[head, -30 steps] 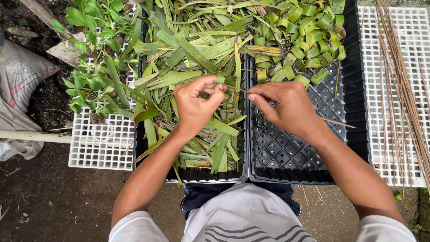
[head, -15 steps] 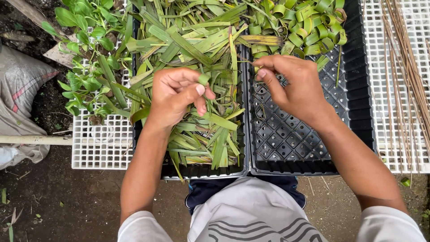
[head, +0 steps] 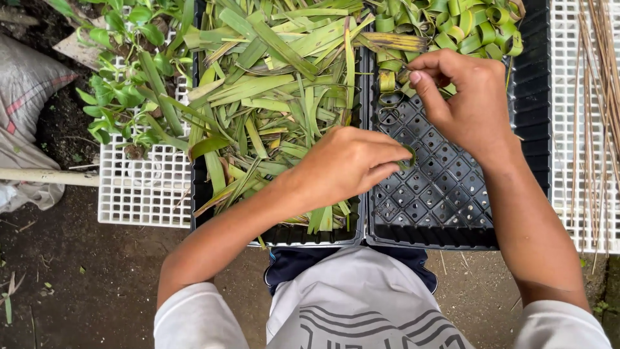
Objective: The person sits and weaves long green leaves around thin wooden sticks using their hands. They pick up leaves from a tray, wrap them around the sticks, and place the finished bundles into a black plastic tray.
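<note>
The biggest things here are two black trays side by side on the dirt. The black tray on the left [head: 284, 236] is heaped with long flat green leaf strips [head: 278, 97]. The black tray on the right [head: 445, 207] has many small square cups in it. The far rows of that tray are packed with leaf rings [head: 471, 29], which are strips rolled into little green loops. The near rows, the bigger part of the tray in view, are bare cups, so I think only a small part of the filling is done and most of it is left. A white grid tray [head: 139, 190] on the left holds small green plants [head: 123, 90], and another white grid tray [head: 581, 129] on the right has thin dry sticks [head: 597, 77] lying on it. A grey sack [head: 26, 90] sits at the far left. The left hand [head: 345, 165] reaches over from the leaf pile, and its fingers are pinched shut on a small rolled leaf piece [head: 408, 157] just over the bare cups. The right hand [head: 468, 97] is at the edge of the rings, fingers curled in, thumb and fingertip touching one loose leaf ring [head: 387, 98].
</note>
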